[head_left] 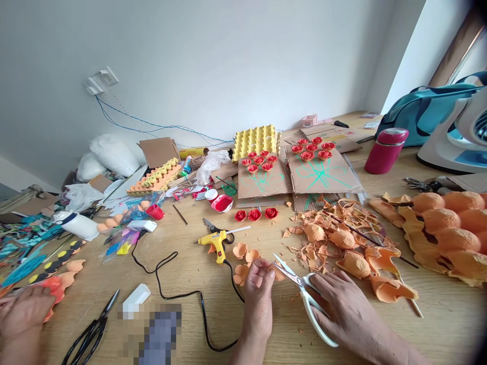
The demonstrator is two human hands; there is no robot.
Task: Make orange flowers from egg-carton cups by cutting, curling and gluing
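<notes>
My right hand [344, 304] is closed around the handles of white-handled scissors [314, 317], whose blades stand apart and point up and left. The blades lie beside the fingertips of my left hand [259, 286]. That hand is pinching a small orange egg carton piece [279, 274], partly hidden behind the blades and fingers. Just beyond my left hand sit several cut orange carton cups [240, 274] shaped like flowers. A yellow glue gun [216, 246] lies to their left, partly over dark-handled scissors [229, 237]. Orange scraps [314, 253] are heaped beyond my right hand.
Another person's hand [28, 309] rests on orange carton at far left. Black scissors [91, 324] and a black cord [201, 304] lie nearby. Red roses [254, 215] stand before cardboard sheets [262, 185]. An egg tray [441, 228] and a magenta flask [385, 152] are at right.
</notes>
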